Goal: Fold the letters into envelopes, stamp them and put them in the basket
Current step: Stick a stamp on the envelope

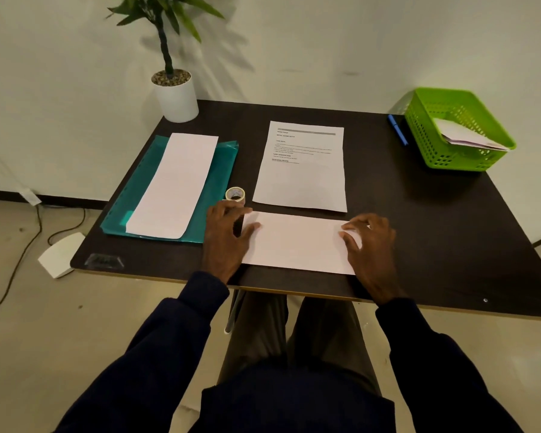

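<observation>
Both hands, left hand (224, 237) and right hand (369, 245), press flat and open on one folded letter (297, 242); one printed sheet (303, 170), one tape roll (235, 194), one green basket (431, 151) sit on the bench (419, 214).

place: office-type room, I sit at a dark bench (419, 214)
paperwork: printed sheet (300, 170), teal folder (219, 179), blue pen (398, 130)
decor: potted plant (175, 92) by plain white wall (325, 42)
floor: cable (19, 260), pale tiles
</observation>
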